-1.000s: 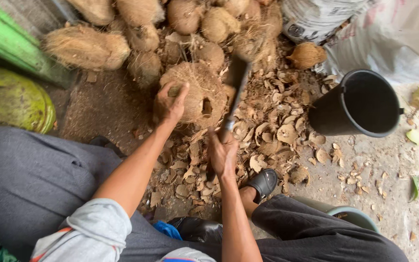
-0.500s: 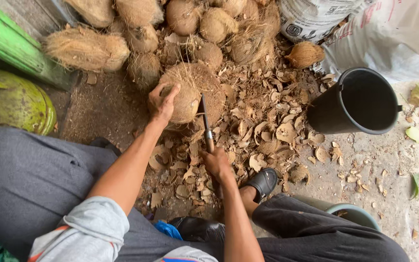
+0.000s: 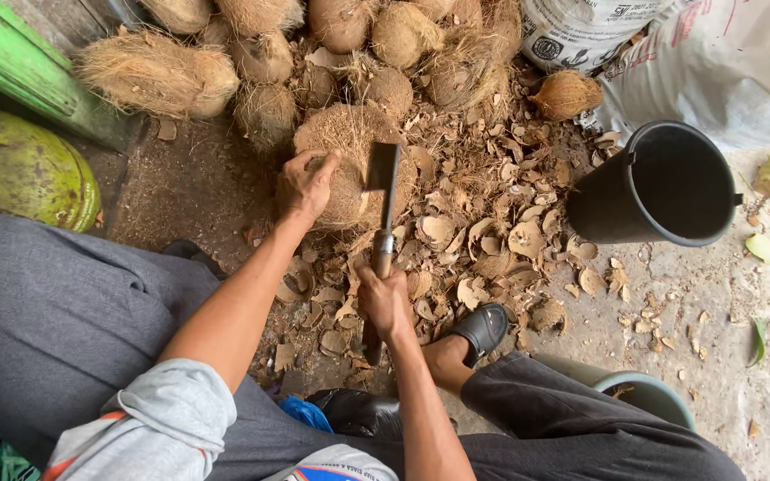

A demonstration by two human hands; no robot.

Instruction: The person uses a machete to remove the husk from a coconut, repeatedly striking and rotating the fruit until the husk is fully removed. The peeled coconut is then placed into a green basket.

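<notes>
Steadying coconut [image 3: 349,178] left hand [image 3: 307,185] | right hand [image 3: 385,301] gripping cleaver [image 3: 382,191]

Green basin [image 3: 648,396] behind knee [image 3: 528,392]
</notes>
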